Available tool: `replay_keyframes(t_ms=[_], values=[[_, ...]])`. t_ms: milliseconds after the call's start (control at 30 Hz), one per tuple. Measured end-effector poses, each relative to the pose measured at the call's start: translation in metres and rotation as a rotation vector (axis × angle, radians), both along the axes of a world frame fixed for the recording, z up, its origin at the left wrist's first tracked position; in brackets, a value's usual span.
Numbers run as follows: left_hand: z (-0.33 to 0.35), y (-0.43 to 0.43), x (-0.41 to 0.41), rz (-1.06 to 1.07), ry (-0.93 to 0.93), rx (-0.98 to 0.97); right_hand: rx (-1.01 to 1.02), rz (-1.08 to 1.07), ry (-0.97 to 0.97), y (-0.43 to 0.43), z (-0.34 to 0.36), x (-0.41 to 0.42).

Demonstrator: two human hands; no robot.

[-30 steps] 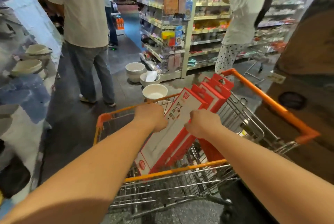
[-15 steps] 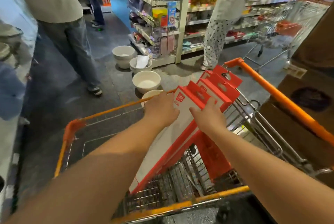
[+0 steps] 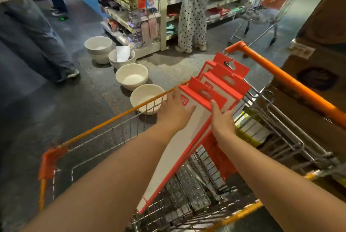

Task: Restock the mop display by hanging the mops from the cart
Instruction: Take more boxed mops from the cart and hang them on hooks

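Both hands have slid up the front mop box [image 3: 175, 157], left hand [image 3: 174, 109] gripping its top corner, right hand [image 3: 221, 120] gripping the right edge; box still leaning in cart [image 3: 112, 120], lift-out likely next.

L hand [image 3: 173, 110], R hand [image 3: 221, 119] (2 forearms) bare.

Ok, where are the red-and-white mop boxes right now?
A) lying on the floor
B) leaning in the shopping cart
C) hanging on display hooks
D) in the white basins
B: the mop boxes lean inside the wire shopping cart, and the left hand and right hand hold the front one.
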State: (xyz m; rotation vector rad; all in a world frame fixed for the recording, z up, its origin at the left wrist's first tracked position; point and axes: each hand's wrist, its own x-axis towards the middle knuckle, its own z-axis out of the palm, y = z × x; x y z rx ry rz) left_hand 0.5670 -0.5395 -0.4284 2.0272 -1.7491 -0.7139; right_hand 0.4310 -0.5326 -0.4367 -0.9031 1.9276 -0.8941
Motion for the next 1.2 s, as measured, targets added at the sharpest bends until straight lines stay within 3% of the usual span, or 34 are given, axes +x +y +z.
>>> replay_keyframes(t_ms=[133,267,533,700,967,1033,1200], values=[[-0.011,-0.010,0.011,0.017,0.168,0.011,-0.014,-0.115,-0.158,0.001,-0.009,0.021],[-0.014,-0.012,0.020,0.028,0.242,0.014,-0.044,-0.183,-0.189,0.001,-0.015,0.034],[-0.010,-0.003,0.042,0.079,0.192,-0.056,-0.125,-0.174,-0.240,0.026,-0.005,0.055],[-0.010,0.013,0.061,0.223,0.681,-0.078,-0.263,-0.070,-0.311,0.046,-0.012,0.071],[-0.003,0.034,0.105,0.333,1.065,-0.111,-0.365,0.055,-0.367,0.052,0.005,0.091],[0.007,0.044,0.119,0.306,1.134,-0.128,-0.380,0.127,-0.366,0.050,0.013,0.095],[0.038,0.068,0.123,0.292,1.094,-0.150,-0.420,0.307,-0.368,0.040,0.050,0.099]])
